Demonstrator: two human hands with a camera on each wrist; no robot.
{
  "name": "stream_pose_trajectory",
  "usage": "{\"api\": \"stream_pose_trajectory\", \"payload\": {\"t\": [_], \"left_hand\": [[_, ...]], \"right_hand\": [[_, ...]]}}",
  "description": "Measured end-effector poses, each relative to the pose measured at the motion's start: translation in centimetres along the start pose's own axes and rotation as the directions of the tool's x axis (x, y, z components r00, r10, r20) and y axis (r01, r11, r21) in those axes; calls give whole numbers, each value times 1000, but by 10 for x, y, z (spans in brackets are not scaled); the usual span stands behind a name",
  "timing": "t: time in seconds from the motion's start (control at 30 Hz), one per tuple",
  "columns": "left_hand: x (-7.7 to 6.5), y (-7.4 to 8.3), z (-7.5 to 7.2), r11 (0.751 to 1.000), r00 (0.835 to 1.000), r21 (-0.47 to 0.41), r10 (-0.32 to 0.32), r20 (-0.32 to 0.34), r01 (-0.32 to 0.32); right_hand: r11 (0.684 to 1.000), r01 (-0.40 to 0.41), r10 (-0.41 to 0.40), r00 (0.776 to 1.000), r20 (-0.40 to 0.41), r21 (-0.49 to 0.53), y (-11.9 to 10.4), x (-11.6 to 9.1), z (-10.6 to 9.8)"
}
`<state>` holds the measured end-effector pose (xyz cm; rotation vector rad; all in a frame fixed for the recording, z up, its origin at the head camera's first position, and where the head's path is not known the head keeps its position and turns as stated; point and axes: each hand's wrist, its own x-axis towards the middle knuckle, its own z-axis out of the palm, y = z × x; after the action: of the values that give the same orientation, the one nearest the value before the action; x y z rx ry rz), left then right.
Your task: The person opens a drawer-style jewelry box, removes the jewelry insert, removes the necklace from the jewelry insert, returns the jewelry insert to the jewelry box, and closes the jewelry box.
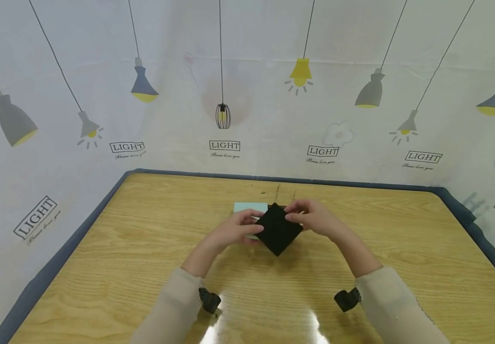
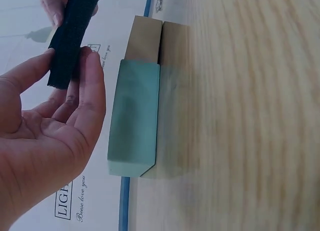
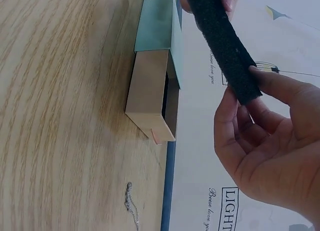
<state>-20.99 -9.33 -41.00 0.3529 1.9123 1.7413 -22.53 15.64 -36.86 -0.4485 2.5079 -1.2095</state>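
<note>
Both hands hold a square black foam pad (image 1: 278, 230), turned cornerwise, above the table. My left hand (image 1: 232, 230) pinches its left corner between thumb and fingers. On the opposite side, my right hand (image 1: 314, 219) grips the upper right edge, thumb on the near face. The pad's thick, rough edge (image 3: 220, 43) shows in the right wrist view. Below and behind the hands lies a mint-green box sleeve (image 2: 134, 113) with a brown cardboard drawer (image 3: 146, 83) pulled partway out to the right. In the head view the pad and left hand cover much of the box.
A thin silvery chain (image 3: 131, 203) lies on the wooden table (image 1: 144, 267) beyond the drawer's end. A dark blue border (image 1: 252, 178) runs along the table's back edge. Behind it hangs a pale curtain (image 1: 264, 110) printed with lamps.
</note>
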Motion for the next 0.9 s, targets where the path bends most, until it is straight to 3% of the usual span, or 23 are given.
{"api": "stream_pose_trajectory", "payload": {"t": [0.33, 0.43, 0.53, 0.6, 0.73, 0.9], "left_hand": [[0, 9, -11, 994, 995, 93, 58, -84, -50], [-1, 13, -12, 978, 989, 191, 102, -105, -81], [-2, 17, -12, 946, 980, 308, 147, -132, -100], [-1, 18, -11, 921, 973, 378, 166, -158, -96], [1, 19, -7, 852, 962, 524, 152, -225, -12], [9, 15, -4, 692, 962, 716, 125, -244, 92]], "right_hand": [[986, -33, 49, 994, -96, 165, 6, 2, -9], [981, -44, 68, 990, -123, 191, 8, 2, -11], [975, -41, 74, 986, -148, 217, 8, 2, -13], [973, -38, 77, 983, -166, 228, 9, 3, -13], [972, -36, 83, 977, -195, 234, 12, 5, -13], [971, -44, 99, 969, -225, 236, 18, 7, -12]]}}
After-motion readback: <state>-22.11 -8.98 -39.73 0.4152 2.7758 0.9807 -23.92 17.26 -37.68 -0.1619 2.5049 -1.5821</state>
